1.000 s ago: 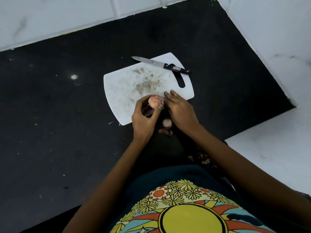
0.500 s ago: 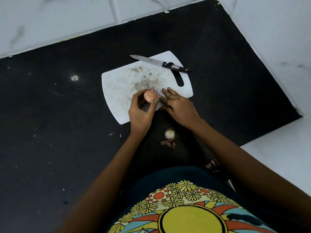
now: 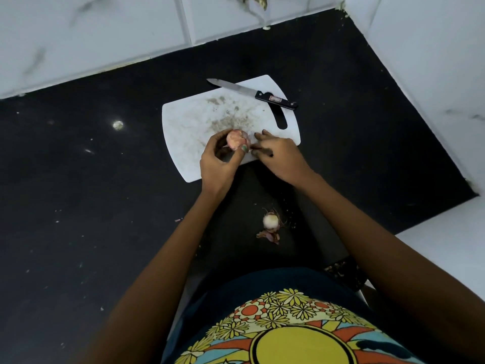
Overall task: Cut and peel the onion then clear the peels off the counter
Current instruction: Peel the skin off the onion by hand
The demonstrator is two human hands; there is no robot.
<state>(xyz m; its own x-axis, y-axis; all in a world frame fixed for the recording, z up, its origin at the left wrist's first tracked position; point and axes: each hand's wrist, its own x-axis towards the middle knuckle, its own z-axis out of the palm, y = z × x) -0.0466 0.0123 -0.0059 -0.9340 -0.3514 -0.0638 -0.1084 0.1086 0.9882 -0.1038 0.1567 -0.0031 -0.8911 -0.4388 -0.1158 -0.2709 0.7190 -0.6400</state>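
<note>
Left hand [image 3: 219, 160] grips the onion [image 3: 237, 139], fingers and thumb curled round it, holding it up over the near edge of the board [image 3: 189, 127]. Right hand [image 3: 279, 157] sits just beside it, fingertips [image 3: 258, 136] touching the onion's right side, pinching at what looks like a strip of skin, though that spot is small and hard to read. Knife [image 3: 252, 93] lies untouched across the board's far corner, blade pointing left, handle over the board's slot. Board shows brownish smears in the middle. Nearer the person, on the black counter [image 3: 78, 193], a cut onion end [image 3: 270, 222] lies with peels [image 3: 269, 235] touching it, well apart from both hands. White tiles [image 3: 105, 35] run behind.
</note>
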